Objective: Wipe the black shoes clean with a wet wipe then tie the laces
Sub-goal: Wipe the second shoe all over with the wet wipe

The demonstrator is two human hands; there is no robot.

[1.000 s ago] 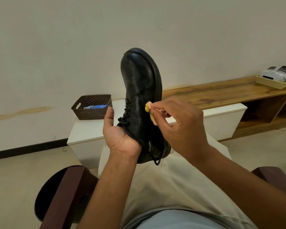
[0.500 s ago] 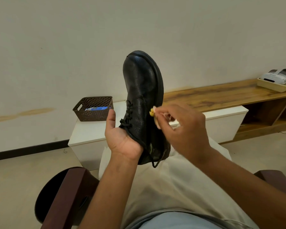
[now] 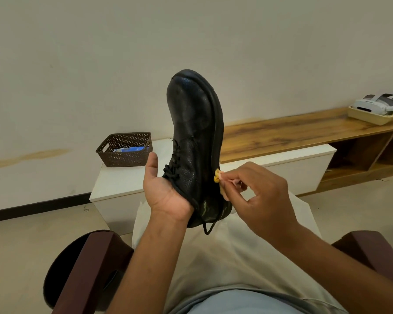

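Note:
A black leather shoe (image 3: 194, 123) stands toe-up over my lap, laces (image 3: 173, 165) facing left, one lace end hanging below the heel. My left hand (image 3: 165, 191) holds it at the heel and collar, thumb raised beside the laces; the fingers are hidden behind the shoe. My right hand (image 3: 256, 196) pinches a small yellowed, crumpled wet wipe (image 3: 217, 175) between fingertips and presses it against the shoe's right sole edge, near the middle.
A brown perforated basket (image 3: 125, 150) with a blue packet sits on a white low cabinet (image 3: 281, 164) ahead. A wooden shelf unit (image 3: 304, 130) runs to the right, bearing a cream tray (image 3: 372, 116) with a white device. Dark red chair arms (image 3: 86, 275) flank my lap.
My right hand slid the wipe from the shoe's leather side rightward and slightly down onto the sole edge. The shoe and my left hand stayed nearly still.

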